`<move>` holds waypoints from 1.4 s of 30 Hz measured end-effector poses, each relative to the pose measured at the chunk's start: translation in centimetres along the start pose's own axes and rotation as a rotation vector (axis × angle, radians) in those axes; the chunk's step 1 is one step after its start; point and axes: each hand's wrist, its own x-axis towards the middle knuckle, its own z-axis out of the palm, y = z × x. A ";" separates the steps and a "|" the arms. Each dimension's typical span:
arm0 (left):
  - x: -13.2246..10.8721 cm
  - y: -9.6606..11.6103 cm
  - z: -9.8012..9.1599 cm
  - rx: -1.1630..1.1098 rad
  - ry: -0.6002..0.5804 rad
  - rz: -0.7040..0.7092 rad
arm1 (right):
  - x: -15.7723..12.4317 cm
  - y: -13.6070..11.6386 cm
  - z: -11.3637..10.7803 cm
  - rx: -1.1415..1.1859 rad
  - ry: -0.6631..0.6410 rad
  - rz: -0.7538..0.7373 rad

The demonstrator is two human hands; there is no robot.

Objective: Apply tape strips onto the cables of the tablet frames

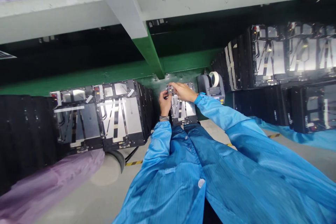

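My left hand and my right hand come together at the top left corner of an opened electronic device. Both pinch a small greyish electronic part between their fingertips; its exact kind is too small to make out. Whether the part is attached to the device cannot be seen. Silver panels with dark ribbon cables running down the middle show on the device, which lies in front of my lap on the green bench.
A grey tape dispenser with a white tape roll stands right of the device. Rows of similar opened devices stand at left, with more stacked at right. A green-and-white post rises ahead under a shelf. A pinkish sleeve shows at lower left.
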 end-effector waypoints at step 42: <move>0.1 -0.1 -0.1 -0.128 -0.029 -0.013 | -3.3 -7.5 3.5 1.399 0.450 0.475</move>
